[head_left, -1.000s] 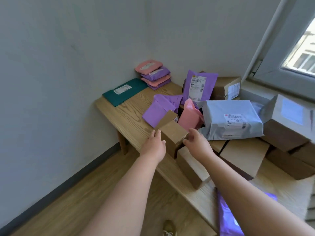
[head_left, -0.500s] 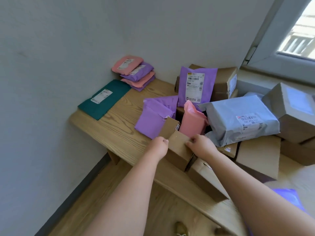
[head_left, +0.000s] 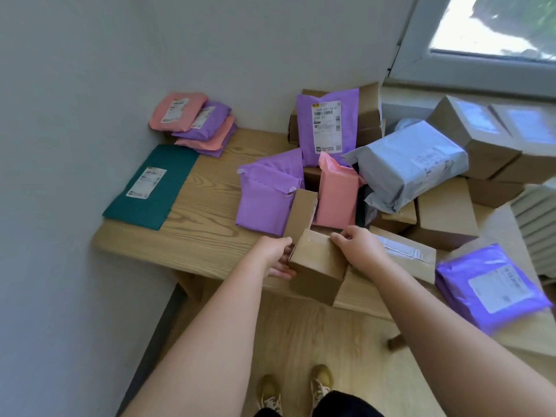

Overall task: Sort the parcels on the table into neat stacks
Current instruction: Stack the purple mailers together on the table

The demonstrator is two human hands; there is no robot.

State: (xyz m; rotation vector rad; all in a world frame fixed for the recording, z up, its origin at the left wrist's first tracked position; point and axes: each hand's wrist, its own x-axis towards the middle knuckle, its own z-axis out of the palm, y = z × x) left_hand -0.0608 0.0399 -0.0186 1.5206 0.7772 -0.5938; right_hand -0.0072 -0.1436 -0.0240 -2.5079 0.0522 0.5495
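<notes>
- Gripping what, exactly?
- The left hand (head_left: 275,257) is cupping the side of the small brown cardboard box (head_left: 319,266), and the right hand (head_left: 358,251) is curling over its far edge. The box is sitting between them at the wooden table's (head_left: 204,236) near edge.
- Risk?
- Lifting is likely disturbing the tall narrow cardboard box (head_left: 301,213) standing just beyond the knuckles, toppling the pink plastic mailer (head_left: 337,197) beside it.

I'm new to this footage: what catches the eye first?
The left hand and right hand hold a small cardboard box at the table's near edge. Behind it, a grey mailer lies atop brown boxes. A neat pink-and-purple stack sits far left, by the wall.
</notes>
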